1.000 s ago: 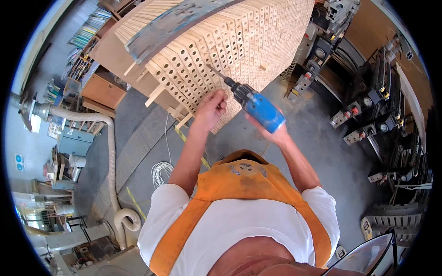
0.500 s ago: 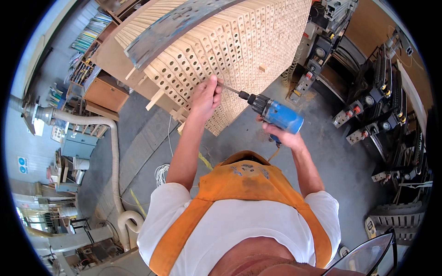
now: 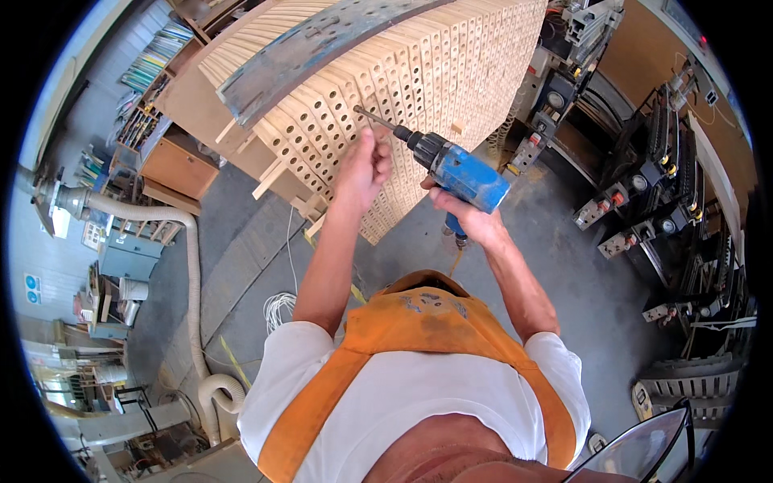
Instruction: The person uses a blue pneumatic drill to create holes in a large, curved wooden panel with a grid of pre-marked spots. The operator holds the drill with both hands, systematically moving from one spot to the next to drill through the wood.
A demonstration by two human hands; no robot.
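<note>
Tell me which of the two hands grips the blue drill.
The right hand: it is wrapped around the blue drill, below the motor body. The left hand sits curled near the drill bit and does not grip the drill.

Grey floor (image 3: 580, 282), marked with yellow stripes (image 3: 234, 361); a white cable (image 3: 277, 309) lies on it, loosely coiled, one strand running off.

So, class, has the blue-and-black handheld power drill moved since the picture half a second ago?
Yes: the drill has shifted up and left, nearer the worn blue-grey bar on the pale wooden stack.
</note>
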